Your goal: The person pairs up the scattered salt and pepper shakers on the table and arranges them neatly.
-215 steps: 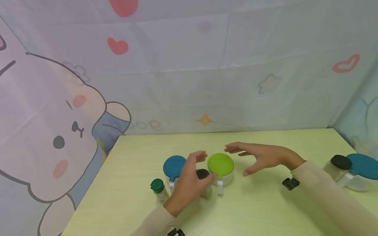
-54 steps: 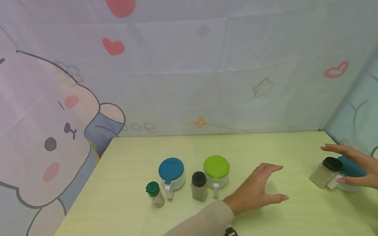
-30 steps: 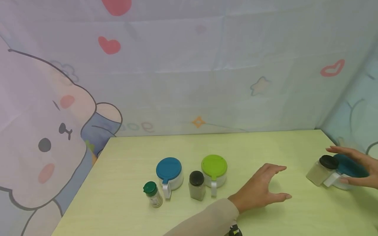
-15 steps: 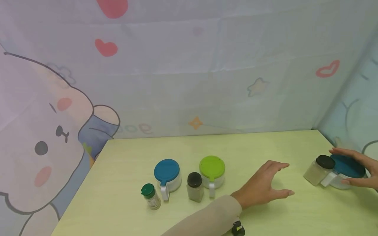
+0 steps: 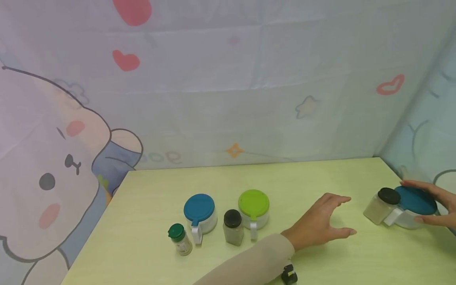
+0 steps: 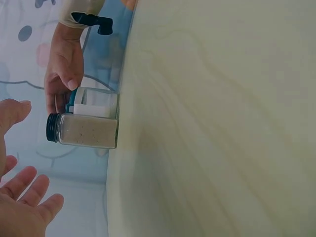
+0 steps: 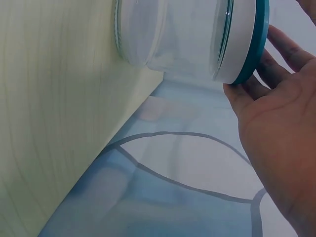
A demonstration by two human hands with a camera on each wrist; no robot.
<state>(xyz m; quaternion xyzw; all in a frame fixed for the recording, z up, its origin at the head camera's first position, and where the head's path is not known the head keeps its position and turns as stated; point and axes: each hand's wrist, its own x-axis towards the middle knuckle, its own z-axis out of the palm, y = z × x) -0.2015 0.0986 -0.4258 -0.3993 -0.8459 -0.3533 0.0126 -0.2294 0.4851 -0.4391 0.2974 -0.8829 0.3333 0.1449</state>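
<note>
At the far right of the head view stands a handled clear jar with a blue lid point(image 5: 416, 200). My right hand point(image 5: 439, 202) spans that lid, thumb at the near side and fingers along the far edge. In the right wrist view the fingers point(image 7: 284, 47) lie against or very close to the lid's rim; firm contact cannot be told. Just left of it stands an upright black-capped glass jar point(image 5: 378, 209) with pale grainy contents. My left hand point(image 5: 318, 221) hovers farther left, thumb and fingers spread, holding nothing and apart from that jar.
Left of my left hand stand a green-lidded jar point(image 5: 253, 204), a second black-capped jar point(image 5: 233, 233), another blue-lidded jar point(image 5: 200, 209) and a green-capped shaker point(image 5: 180, 239). The yellow table point(image 5: 149, 213) ends at a printed cloth backdrop point(image 5: 199, 103).
Both hands left the left-hand jars and moved right. Lately my right hand has shifted right and lower around the blue lid. The view drifted right; the jars keep their places.
</note>
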